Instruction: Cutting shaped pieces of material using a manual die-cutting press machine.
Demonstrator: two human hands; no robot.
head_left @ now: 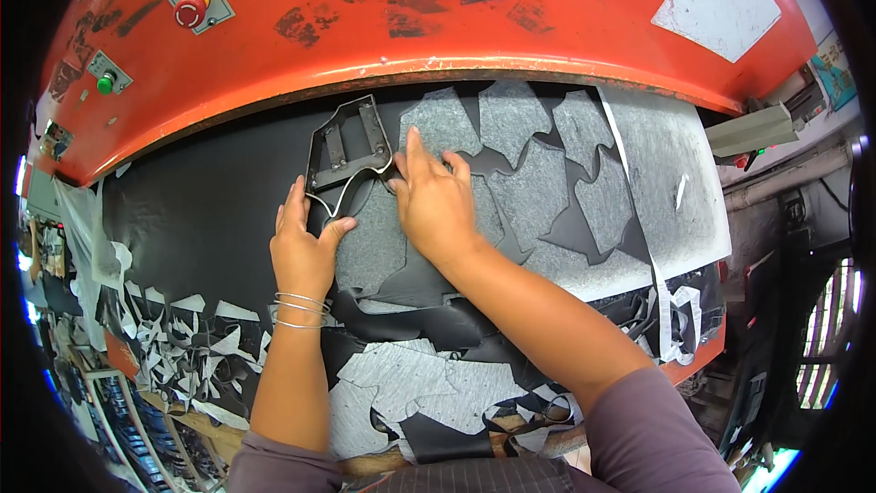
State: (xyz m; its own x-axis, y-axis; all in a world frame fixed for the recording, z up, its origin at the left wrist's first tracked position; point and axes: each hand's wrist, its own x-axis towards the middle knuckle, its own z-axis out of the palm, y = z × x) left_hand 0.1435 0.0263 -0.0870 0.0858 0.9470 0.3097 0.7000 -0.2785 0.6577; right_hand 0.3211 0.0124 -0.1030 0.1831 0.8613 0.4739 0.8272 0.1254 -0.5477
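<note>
A steel cutting die [370,137] with a thin shaped rim and inner braces lies on the black sheet [201,183], below the far machine beam. My left hand [306,242] is at its near left corner, with the fingers along the side and the thumb at the lower curve, so the die's narrow end sits between them. My right hand [433,205] lies palm down just right of the die, fingers spread over grey cut pieces [531,201]. Its thumb side is close to the die's edge; whether it touches I cannot tell.
An orange press beam [383,36] spans the far side, with a red stop button [191,9] and a green button [106,83]. A whitish board [680,173] lies right. White scraps [214,347] hang along the near left edge; light grey pieces [420,383] lie near me.
</note>
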